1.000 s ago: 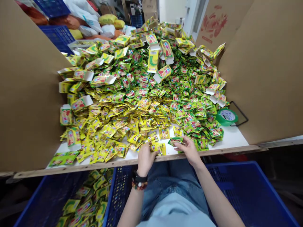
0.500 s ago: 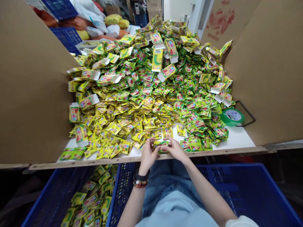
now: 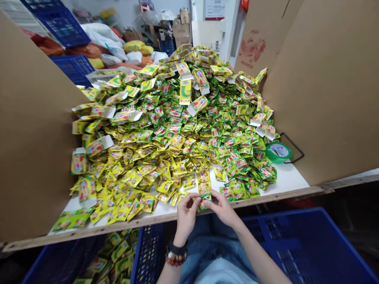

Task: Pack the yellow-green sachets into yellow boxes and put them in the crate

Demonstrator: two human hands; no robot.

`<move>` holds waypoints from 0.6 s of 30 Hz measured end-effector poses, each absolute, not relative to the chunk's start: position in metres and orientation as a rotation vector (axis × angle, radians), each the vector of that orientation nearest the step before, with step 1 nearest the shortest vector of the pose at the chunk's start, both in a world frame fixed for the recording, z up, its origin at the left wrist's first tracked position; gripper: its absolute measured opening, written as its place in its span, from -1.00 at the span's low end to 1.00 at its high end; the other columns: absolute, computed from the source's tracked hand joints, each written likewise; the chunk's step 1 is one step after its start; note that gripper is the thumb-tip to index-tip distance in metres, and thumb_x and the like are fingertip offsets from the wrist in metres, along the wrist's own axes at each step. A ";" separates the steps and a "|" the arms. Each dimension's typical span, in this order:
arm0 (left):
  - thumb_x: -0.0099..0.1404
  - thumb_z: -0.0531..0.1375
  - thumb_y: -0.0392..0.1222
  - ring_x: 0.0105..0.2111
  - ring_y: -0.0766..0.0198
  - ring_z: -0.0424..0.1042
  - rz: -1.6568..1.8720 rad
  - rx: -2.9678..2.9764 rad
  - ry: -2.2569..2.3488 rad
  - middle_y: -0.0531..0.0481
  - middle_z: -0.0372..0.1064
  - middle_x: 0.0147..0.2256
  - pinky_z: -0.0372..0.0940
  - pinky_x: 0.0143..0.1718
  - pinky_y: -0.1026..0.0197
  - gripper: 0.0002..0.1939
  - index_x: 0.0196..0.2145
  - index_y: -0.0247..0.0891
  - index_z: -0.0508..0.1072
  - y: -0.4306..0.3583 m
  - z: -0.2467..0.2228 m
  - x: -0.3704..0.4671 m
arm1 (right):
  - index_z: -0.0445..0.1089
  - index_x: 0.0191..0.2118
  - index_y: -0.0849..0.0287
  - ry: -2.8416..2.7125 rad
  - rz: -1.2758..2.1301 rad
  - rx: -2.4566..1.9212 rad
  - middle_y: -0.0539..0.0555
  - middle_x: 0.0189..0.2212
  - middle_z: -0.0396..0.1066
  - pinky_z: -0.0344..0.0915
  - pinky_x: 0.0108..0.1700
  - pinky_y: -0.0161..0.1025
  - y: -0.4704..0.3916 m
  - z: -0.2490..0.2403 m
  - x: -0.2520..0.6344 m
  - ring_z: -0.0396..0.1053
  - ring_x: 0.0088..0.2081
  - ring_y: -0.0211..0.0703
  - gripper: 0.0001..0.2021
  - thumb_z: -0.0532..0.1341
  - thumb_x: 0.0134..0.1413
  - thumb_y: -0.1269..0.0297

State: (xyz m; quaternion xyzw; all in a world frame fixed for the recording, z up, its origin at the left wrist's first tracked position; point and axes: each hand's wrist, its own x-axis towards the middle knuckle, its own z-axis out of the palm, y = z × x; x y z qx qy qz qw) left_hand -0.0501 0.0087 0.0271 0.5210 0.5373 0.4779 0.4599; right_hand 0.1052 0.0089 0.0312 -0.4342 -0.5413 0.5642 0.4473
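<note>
Between my two hands, at the front edge of the white table, is a small green packet (image 3: 205,196) with red print. My left hand (image 3: 187,213) pinches its left side between thumb and fingers. On the other side, my right hand (image 3: 221,208) grips it the same way, partly covering it. Just behind my hands lie yellow packets (image 3: 188,182) on the white surface. Several green packets (image 3: 239,192) rest to the right of my right hand. A large heap of yellow and green packets (image 3: 177,142) rises behind, with small cartons (image 3: 185,92) scattered over it.
Cardboard walls (image 3: 319,98) stand on both sides. A green tape roll (image 3: 278,152) sits at the right beside a black wire frame (image 3: 299,149). Below the wooden table edge (image 3: 118,221) are a blue crate (image 3: 314,236) at right and another crate at left holding packed cartons (image 3: 120,250).
My view has tilted up and shifted right, so the table sits lower and further left. Both hands still hold the green packet, which now shows more upright between the fingers.
</note>
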 end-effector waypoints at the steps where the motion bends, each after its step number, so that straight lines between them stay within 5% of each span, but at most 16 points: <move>1: 0.19 0.26 0.01 -0.38 0.23 0.45 1.195 1.303 1.362 -0.05 0.49 -0.36 0.35 -0.31 0.22 -0.73 -0.34 -0.26 0.53 0.008 0.027 -0.050 | 0.48 -0.14 0.09 -1.326 1.415 -1.079 0.01 -0.29 0.48 0.32 -0.13 -0.23 0.009 0.031 0.105 0.40 -0.20 -0.11 -0.79 0.23 0.10 0.20; 8: 0.17 0.25 -0.07 -0.37 0.20 0.49 1.155 1.463 1.391 -0.06 0.52 -0.37 0.40 -0.35 0.21 -0.81 -0.36 -0.25 0.55 0.000 0.024 -0.069 | 0.48 -0.30 0.14 -1.407 1.473 -1.096 -0.02 -0.40 0.46 0.31 -0.22 -0.25 0.016 0.026 0.108 0.39 -0.32 -0.15 -0.88 0.24 0.04 0.27; 12: 0.21 0.20 -0.11 -0.31 0.18 0.47 1.230 1.776 1.651 -0.06 0.51 -0.33 0.39 -0.33 0.20 -0.84 -0.32 -0.21 0.53 0.052 0.065 -0.135 | 0.45 -0.22 0.14 -1.148 1.147 -1.278 0.03 -0.37 0.46 0.32 -0.21 -0.22 0.020 0.018 0.116 0.40 -0.29 -0.10 -0.81 0.23 0.08 0.18; 16: 0.28 0.05 -0.32 -0.04 0.08 0.39 1.406 2.113 2.100 -0.22 0.41 -0.11 0.28 0.04 0.01 -0.74 -0.14 -0.37 0.46 0.160 0.144 -0.202 | 0.42 -0.19 0.14 -0.973 0.902 -1.325 0.09 -0.26 0.48 0.34 -0.14 -0.16 0.016 0.005 0.110 0.41 -0.24 -0.06 -0.75 0.24 0.08 0.09; 18: 0.22 0.07 -0.43 0.17 0.00 0.20 1.210 2.327 2.143 -0.33 0.22 0.11 0.15 0.16 -0.09 -0.63 0.00 -0.49 0.35 0.215 0.179 -0.220 | 0.41 -0.19 0.13 -0.953 0.877 -1.306 0.12 -0.22 0.48 0.35 -0.10 -0.13 0.013 -0.003 0.105 0.43 -0.19 -0.04 -0.75 0.24 0.09 0.09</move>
